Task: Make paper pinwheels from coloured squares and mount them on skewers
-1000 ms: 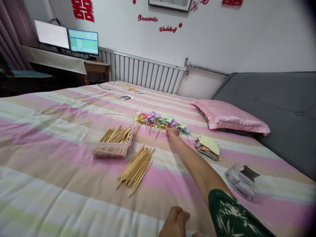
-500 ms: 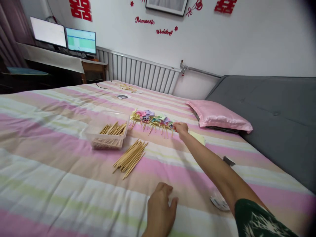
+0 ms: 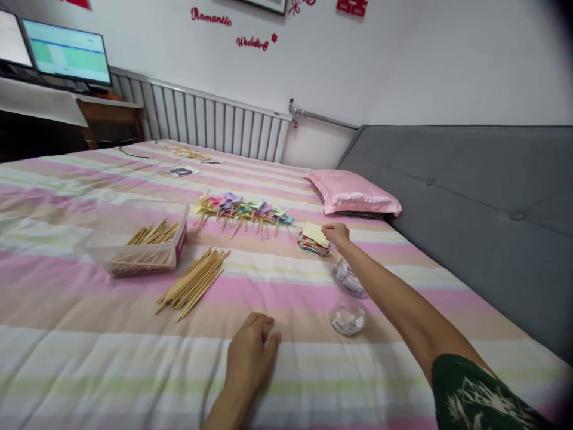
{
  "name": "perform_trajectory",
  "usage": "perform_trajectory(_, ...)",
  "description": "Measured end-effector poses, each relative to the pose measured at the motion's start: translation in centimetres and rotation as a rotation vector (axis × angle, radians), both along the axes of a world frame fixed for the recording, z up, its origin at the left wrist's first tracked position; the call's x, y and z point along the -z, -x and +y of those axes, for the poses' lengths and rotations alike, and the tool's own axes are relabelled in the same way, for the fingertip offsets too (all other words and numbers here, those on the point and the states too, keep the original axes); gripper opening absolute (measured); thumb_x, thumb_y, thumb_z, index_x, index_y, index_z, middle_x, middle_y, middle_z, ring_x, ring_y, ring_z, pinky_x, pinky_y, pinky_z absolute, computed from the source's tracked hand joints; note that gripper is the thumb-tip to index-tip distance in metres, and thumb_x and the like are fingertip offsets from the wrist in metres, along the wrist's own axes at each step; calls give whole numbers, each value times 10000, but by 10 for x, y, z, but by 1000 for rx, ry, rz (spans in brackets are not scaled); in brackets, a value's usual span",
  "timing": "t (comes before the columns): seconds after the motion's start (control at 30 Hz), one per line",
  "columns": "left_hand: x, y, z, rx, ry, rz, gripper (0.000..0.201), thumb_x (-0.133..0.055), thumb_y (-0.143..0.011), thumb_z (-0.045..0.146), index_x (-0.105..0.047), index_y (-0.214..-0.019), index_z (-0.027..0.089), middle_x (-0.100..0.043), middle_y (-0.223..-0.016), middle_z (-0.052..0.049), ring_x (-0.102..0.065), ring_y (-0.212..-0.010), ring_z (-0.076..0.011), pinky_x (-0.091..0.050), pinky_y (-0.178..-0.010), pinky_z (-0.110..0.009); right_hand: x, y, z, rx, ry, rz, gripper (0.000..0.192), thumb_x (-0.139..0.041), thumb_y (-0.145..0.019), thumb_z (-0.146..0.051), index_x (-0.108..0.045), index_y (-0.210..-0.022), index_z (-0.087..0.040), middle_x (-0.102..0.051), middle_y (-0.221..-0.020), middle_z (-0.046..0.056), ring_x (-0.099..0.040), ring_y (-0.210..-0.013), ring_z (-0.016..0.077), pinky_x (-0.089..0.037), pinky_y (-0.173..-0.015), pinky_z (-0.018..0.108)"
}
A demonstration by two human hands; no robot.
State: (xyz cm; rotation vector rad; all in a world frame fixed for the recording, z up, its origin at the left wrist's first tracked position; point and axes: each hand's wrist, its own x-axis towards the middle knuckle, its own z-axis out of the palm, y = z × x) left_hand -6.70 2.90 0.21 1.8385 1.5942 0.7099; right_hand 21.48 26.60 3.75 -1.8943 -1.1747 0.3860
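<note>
Our right hand (image 3: 336, 233) pinches the top yellow sheet of the paper stack (image 3: 314, 240) beside finished pinwheels (image 3: 244, 210), our left hand (image 3: 250, 352) rests flat and empty near the bed's (image 3: 89, 358) front edge, many sticks (image 3: 192, 283) remain unused.

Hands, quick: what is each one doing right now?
Left hand: fingers loosely curled, resting on the striped bedspread, holding nothing.
Right hand: at the edge of the stack of coloured paper squares; whether it grips one cannot be told.
</note>
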Motion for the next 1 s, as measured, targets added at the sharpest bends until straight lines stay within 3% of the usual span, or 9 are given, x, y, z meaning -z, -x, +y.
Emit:
perform_trajectory(0.2,2,0,2,7,-15,14,230,-467,-796,210,-633,-947,155,-628,-1016,-66,-584,-729,-150,-438,-723,-292,10,-5,3,-44,102,-201,156,-681,-737,-253,-665,-876,-187,-679,-936,34,-618,-920,183,-466,-824,304)
perform_trajectory(0.27,2,0,3,8,-20,16,226,-471,-794,210,-635,-939,154,-631,-1002,-66,-590,-729,-151,-440,-718,-290,15,-1,6,-58,113,-258,208,-722,-657,-253,-689,-858,-211,-697,-935,31,-620,-945,198,-452,-810,266)
perform_trajectory(0.43,6,-2,5,-7,-16,13,212,-480,-789,199,-640,-922,159,-632,-1019,-68,-602,-752,-155,-443,-703,-282,31,16,13,-69,115,-368,479,-732,-592,-377,-657,-1029,-195,-655,-1093,89,-591,-1015,243,-444,-791,278)
perform_trajectory(0.63,10,-1,5,5,-15,9,206,-476,-797,200,-638,-921,174,-630,-1015,-58,-606,-727,-144,-448,-696,-272,45,35,26,-49,73,-426,540,-674,-653,-362,-568,-1147,-172,-582,-1196,122,-510,-1134,246,-403,-873,279)
perform_trajectory(0.83,10,-1,4,9,-22,25,219,-457,-802,189,-638,-923,175,-630,-1014,-63,-617,-786,-161,-451,-721,-281,50,43,35,2,79,-379,527,-630,-715,-340,-515,-1196,-156,-604,-1145,147,-552,-1083,265,-431,-824,310)
perform_trajectory(1.0,10,-1,4,11,-1,21,222,-451,-805,185,-632,-933,168,-624,-1024,-68,-611,-791,-167,-447,-728,-297,51,44,39,40,84,-301,416,-623,-763,-344,-564,-1133,-166,-626,-1103,125,-571,-1049,254,-448,-839,328)
